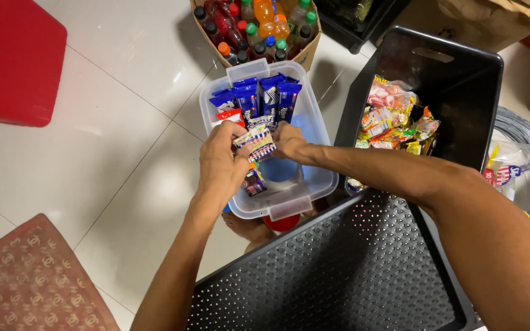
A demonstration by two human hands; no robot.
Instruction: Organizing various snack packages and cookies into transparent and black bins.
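both hands [225, 160] grip glossy rectangular packets [255, 142]

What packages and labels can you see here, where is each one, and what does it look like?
Small flat white packet with striped print: held between left hand and right hand.
Dark blue snack wrappers: upright row at the far end of the clear plastic tub.
Bright yellow, pink and red snack packets: heaped in the black plastic crate.
Labelled drink bottles with coloured caps: in the brown cardboard box.
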